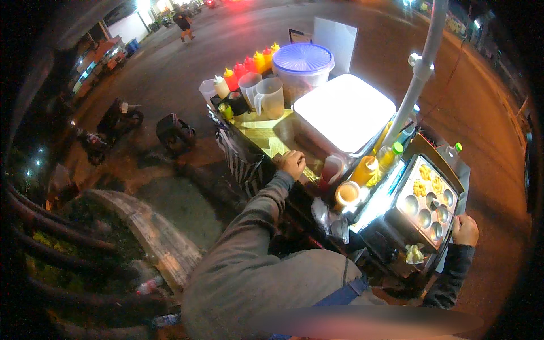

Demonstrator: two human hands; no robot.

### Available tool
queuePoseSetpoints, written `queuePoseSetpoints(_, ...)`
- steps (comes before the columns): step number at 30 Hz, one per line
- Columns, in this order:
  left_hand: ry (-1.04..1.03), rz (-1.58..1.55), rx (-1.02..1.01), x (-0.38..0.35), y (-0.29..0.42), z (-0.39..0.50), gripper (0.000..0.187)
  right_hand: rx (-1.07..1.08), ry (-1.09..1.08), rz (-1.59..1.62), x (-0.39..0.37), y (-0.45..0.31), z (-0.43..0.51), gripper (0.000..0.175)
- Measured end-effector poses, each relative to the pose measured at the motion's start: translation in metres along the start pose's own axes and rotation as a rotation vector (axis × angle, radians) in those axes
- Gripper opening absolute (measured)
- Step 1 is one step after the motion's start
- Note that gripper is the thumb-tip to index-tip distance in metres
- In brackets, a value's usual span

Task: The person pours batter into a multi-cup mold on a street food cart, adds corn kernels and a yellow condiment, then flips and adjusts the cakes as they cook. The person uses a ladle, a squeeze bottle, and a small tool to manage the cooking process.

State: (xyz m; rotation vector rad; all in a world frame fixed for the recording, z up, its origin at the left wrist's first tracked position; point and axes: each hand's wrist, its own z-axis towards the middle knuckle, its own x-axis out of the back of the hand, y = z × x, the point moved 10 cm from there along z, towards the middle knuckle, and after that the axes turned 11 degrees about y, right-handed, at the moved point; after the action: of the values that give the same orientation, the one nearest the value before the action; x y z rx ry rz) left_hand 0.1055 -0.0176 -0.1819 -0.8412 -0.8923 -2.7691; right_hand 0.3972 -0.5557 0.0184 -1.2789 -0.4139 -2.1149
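Note:
My left hand (pixel 292 164) rests with bent fingers on the near edge of the cart's yellow-patterned top; whether it holds anything is hidden. On the right, my right hand (pixel 465 229) is closed at the side of a metal pan with round molds (pixel 418 229), gripping a thin tool whose dark tip (pixel 434 204) lies at the middle molds. Yellow food pieces (pixel 425 172) sit in the upper molds, while several lower ones look unfilled. Between the hands stand a pink-tinted pitcher (pixel 332 168), an orange-yellow bottle (pixel 364 171), a tub of tan contents (pixel 348 193) and a green-capped bottle (pixel 389 157).
A white-lidded container (pixel 345 112) glares under the lamp beside a pale pole (pixel 414 93). Farther off are a purple-lidded tub (pixel 303 59), clear pitchers (pixel 270 98) and sauce squeeze bottles (pixel 230 79). Parked motorcycles (pixel 119 117) and a walking person (pixel 183 24) are on the street.

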Motion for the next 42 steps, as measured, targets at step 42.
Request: queuePoseSetpoints(42,-0.063,0.191,-0.087,-0.018,-0.013,-0.003,0.019,-0.276,-0.040,-0.039,-0.007,0.037,0.021,0.033)
